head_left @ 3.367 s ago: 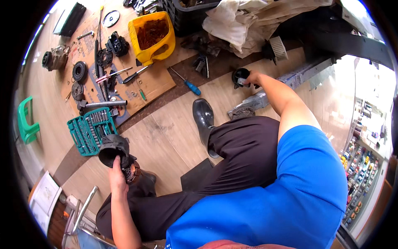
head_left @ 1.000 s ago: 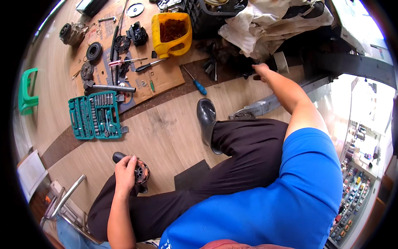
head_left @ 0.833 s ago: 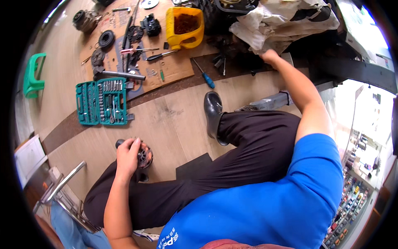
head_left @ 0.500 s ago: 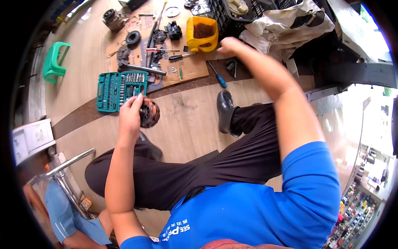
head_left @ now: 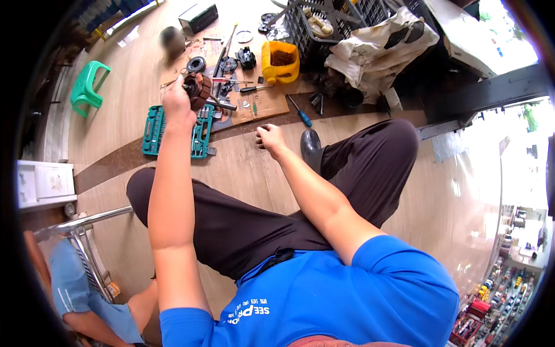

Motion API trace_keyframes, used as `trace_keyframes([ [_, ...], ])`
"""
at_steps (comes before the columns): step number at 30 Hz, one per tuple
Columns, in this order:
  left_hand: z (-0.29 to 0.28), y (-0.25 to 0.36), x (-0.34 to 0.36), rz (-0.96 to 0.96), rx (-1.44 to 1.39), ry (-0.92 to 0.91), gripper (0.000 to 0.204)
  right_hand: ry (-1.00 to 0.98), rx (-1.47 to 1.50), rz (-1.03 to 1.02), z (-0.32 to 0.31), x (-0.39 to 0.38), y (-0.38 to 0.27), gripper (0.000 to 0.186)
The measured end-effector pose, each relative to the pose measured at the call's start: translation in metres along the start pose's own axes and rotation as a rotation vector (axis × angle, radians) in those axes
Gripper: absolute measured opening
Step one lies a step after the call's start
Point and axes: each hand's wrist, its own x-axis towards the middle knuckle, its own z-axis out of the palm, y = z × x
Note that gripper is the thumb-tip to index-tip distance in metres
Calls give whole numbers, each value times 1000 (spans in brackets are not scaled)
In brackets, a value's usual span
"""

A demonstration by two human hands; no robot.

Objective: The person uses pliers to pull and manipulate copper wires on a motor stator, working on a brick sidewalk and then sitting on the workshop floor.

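Observation:
My left hand [head_left: 178,101] is closed round a dark round part with copper windings [head_left: 196,92], held above the cardboard [head_left: 267,105] and the open teal socket case [head_left: 152,133]. My right hand [head_left: 267,137] hovers over the wooden-look floor, fingers loosely bent and apart, nothing visible in them. A blue screwdriver [head_left: 304,118] lies just beyond it. A yellow cut jug [head_left: 267,66], screwdrivers, a black ring [head_left: 196,65] and several dark mechanical parts lie on and around the cardboard. A dark cup-shaped part [head_left: 352,98] sits near a white fan wheel [head_left: 392,99].
Black crates [head_left: 312,40] with a pale cloth [head_left: 370,49] stand behind, beside a dark metal beam [head_left: 480,89]. A green stool [head_left: 87,89] and white cabinet [head_left: 46,185] are left. Another person in light blue [head_left: 81,289] sits at lower left near chrome tubing [head_left: 98,215].
My left hand has risen forward with the copper-wound part toward the cardboard. My right hand, earlier on a black part at right, has let go and come down and left toward the middle.

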Motion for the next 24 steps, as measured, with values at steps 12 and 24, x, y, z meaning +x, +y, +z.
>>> trace_keyframes([
  [12,25,-27,30,-62,-162,95,31,-50,-54,-148,-16,-93,-13,27],
  [24,-23,18,-38,-117,-258,-26,26,-181,-103,-109,10,-84,-20,24],
])
